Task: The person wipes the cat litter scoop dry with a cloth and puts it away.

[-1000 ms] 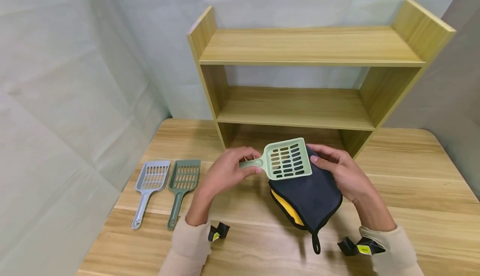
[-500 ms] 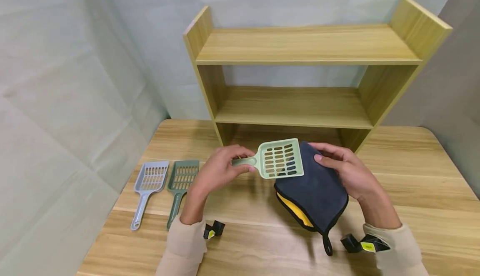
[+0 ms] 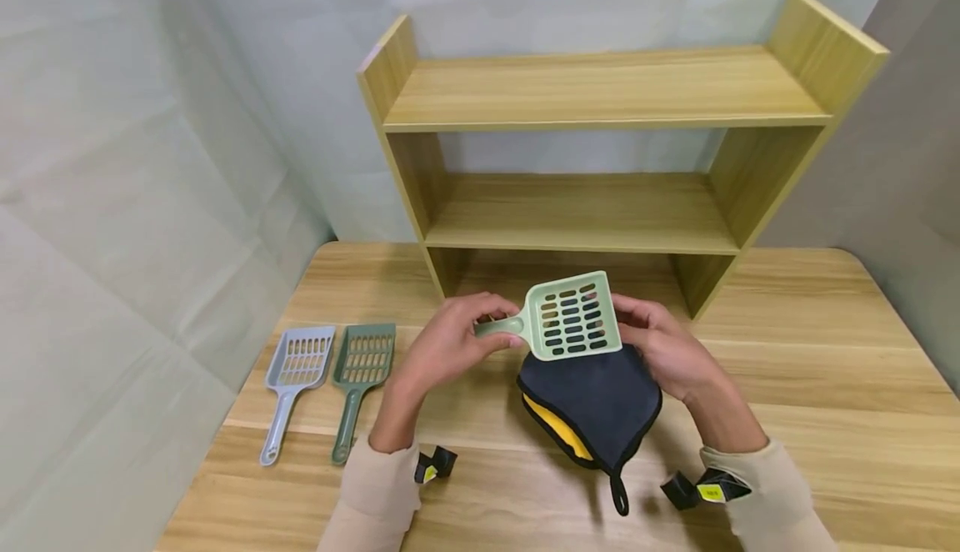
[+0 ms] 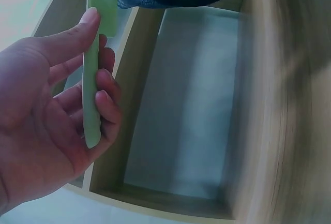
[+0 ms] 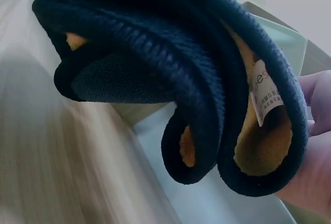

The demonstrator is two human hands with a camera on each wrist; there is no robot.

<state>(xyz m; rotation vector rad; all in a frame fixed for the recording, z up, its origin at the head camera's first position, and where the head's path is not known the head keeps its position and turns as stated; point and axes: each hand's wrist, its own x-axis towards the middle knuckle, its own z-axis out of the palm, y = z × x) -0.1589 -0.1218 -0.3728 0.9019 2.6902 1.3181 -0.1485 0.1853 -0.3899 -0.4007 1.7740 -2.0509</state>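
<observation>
My left hand [image 3: 453, 342] pinches the handle of a pale green slotted litter scoop [image 3: 528, 323], its head pointing right. In the left wrist view, the thumb presses the handle [image 4: 91, 94] while the fingers curl behind it. My right hand [image 3: 667, 356] grips a folded navy cleaning cloth [image 3: 603, 406] with a yellow inner side and black edging. The scoop head overlaps the cloth's upper part and the right fingertips in the head view. A black loop hangs from the cloth's lower corner. Seen from the right wrist, the cloth [image 5: 207, 74] shows several folded layers and a white label.
A blue-grey litter scoop [image 3: 282, 414] and a dark green one [image 3: 348, 419] lie side by side on the left of the wooden table [image 3: 825, 385]. Behind the hands stands a wooden shelf unit [image 3: 585, 210]. Pale fabric walls [image 3: 135, 243] surround the table.
The cloth first shifted right, away from the scoop head, then came back left beneath it, with the right hand moving along. The left hand keeps its grip on the scoop.
</observation>
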